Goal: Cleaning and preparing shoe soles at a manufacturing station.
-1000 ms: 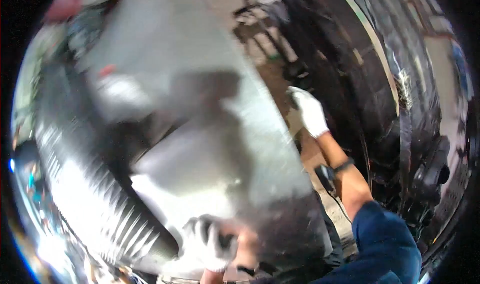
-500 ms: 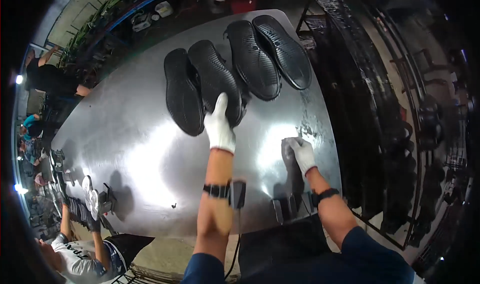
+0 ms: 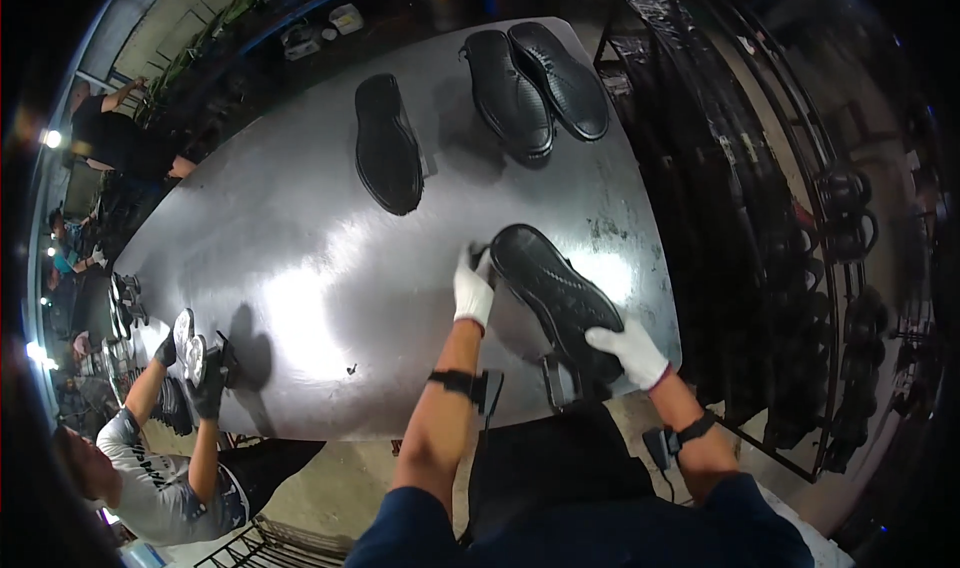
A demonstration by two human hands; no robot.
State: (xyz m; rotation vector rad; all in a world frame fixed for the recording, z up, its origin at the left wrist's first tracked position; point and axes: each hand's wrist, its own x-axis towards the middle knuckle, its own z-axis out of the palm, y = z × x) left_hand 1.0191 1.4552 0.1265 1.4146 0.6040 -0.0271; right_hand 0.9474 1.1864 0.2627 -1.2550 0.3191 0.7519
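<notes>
2 gloved hands grip 1 black shoe sole at the near edge of the metal table.

The left hand point(image 3: 472, 290) clasps the sole point(image 3: 553, 293) at its far end; the right hand point(image 3: 630, 351) grasps its near end. The sole lies tilted on the steel table point(image 3: 300, 298). Well apart at the far side lie 3 more soles: 1 alone point(image 3: 388, 158), 2 side by side point(image 3: 535, 78). A co-worker point(image 3: 165, 468) stands at the left.

The scene is dim, with small bright lamps at the left rim and a wide pale glare on the metal table point(image 3: 300, 308), where the shoe soles cast soft shadows. Focus is fairly sharp in the middle. Toward the round black rim, straight edges bend and detail smears into darkness.
</notes>
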